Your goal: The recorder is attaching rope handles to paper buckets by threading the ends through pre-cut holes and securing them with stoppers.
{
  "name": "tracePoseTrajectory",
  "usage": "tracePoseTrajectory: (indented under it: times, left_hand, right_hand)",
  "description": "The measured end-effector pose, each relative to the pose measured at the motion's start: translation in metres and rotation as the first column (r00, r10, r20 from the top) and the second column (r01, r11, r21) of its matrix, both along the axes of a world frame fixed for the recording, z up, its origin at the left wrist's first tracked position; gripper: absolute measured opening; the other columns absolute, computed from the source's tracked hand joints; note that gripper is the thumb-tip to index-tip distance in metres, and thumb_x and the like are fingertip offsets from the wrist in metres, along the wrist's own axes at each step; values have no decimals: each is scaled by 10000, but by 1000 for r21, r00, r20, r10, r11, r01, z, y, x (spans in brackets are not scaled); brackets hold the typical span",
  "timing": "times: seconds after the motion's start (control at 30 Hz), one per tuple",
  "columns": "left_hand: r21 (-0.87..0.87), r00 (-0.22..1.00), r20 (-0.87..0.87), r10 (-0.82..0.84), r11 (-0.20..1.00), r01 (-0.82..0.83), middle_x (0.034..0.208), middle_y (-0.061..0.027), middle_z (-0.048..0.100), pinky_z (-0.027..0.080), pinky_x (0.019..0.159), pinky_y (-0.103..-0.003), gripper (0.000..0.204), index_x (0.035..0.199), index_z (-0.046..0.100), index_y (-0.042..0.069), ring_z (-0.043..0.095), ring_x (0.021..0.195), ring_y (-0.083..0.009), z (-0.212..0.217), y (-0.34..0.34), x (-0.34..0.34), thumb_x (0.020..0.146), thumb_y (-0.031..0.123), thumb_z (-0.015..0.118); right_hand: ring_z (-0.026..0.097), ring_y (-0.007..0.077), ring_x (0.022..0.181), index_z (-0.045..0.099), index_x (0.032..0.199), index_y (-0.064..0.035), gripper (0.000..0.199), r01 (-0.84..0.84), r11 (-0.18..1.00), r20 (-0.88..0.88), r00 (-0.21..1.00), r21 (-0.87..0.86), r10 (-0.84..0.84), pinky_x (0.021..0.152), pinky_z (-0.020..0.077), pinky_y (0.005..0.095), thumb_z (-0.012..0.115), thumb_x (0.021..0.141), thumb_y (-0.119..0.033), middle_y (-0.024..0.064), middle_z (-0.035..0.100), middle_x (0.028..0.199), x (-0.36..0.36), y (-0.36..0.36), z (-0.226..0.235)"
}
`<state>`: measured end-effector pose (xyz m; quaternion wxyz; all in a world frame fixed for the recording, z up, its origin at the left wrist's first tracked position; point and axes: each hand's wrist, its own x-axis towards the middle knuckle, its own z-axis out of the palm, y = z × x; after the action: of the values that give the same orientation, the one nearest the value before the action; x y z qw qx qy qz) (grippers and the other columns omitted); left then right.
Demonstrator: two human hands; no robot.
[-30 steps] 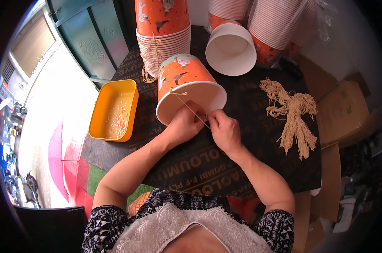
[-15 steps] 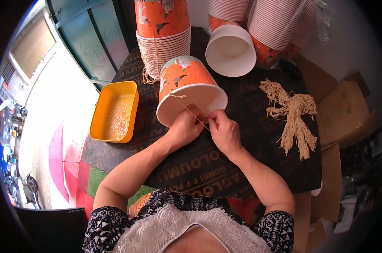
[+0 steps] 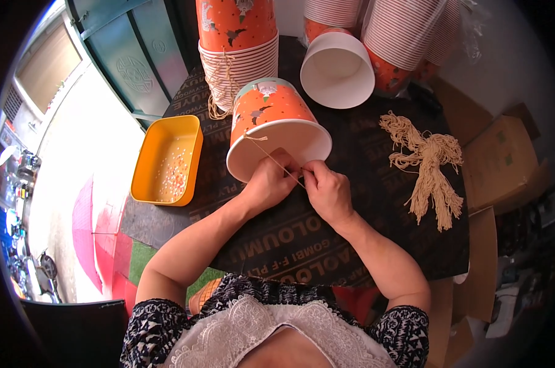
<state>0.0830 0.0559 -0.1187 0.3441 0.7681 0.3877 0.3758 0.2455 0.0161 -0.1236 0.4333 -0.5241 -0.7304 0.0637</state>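
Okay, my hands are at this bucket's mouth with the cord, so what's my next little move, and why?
Perhaps secure the cord at the rim near your right hand. Its other end looks knotted at the bucket's left side, it runs straight to both hands, and your left hand is close by; whether it's threaded there is hidden.

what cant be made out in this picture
Head view: what the left hand has at its fingertips, hidden by its own bent fingers.
Head view: where the cord ends, hidden at the right hand.
Head view: the top of the left stack of tubs, cut off by the upper edge.
Head view: the bits in the yellow tray, too small to identify.
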Motion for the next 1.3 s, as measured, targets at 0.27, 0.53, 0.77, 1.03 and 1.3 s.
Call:
tracePoseTrajectory:
  times: [0.27, 0.53, 0.77, 1.03, 1.3]
  left_hand:
    - [-55, 999, 33, -7, 998, 9, 841, -117, 628, 485, 712, -328, 51, 813, 637, -22, 606, 800, -212, 1, 0, 0, 774, -6, 665]
    - [-51, 1000, 10, -2, 999, 3, 820, -112, 632, 485, 701, -321, 60, 812, 638, -22, 607, 782, -200, 4, 0, 1, 777, 11, 675]
    - [-36, 1000, 25, 4, 999, -3, 829, -111, 643, 489, 697, -315, 60, 820, 639, -25, 613, 789, -191, 0, 1, 0, 784, 11, 671]
    - [-60, 1000, 19, 3, 998, -2, 838, -115, 646, 492, 712, -313, 59, 825, 642, -36, 613, 790, -194, 2, 0, 0, 789, 8, 658]
    - [-81, 1000, 26, 8, 997, -6, 832, -110, 639, 488, 710, -313, 63, 827, 642, -28, 611, 794, -196, 3, 0, 1, 787, 16, 663]
  right_hand:
    - [664, 373, 683, 589, 906, -38, 61, -30, 999, 27, 999, 16, 30, 568, 528, 441, 626, 871, -71, 179, 667, 746, 1, -1, 1]
    - [663, 370, 677, 581, 899, -43, 56, -28, 999, 56, 998, -21, 29, 563, 527, 444, 620, 862, -56, 179, 664, 737, 1, -1, 3]
    - [668, 360, 676, 583, 901, -38, 65, -41, 999, 61, 997, -5, 42, 571, 536, 434, 628, 862, -65, 180, 664, 734, 1, -1, 3]
    - [669, 362, 679, 586, 901, -24, 70, -54, 999, 92, 994, -2, 53, 573, 541, 434, 628, 861, -64, 190, 665, 749, 2, -3, 3]
    - [665, 374, 687, 598, 908, -34, 66, -51, 999, 42, 998, -8, 52, 564, 530, 452, 625, 852, -58, 205, 654, 733, 2, 0, 1]
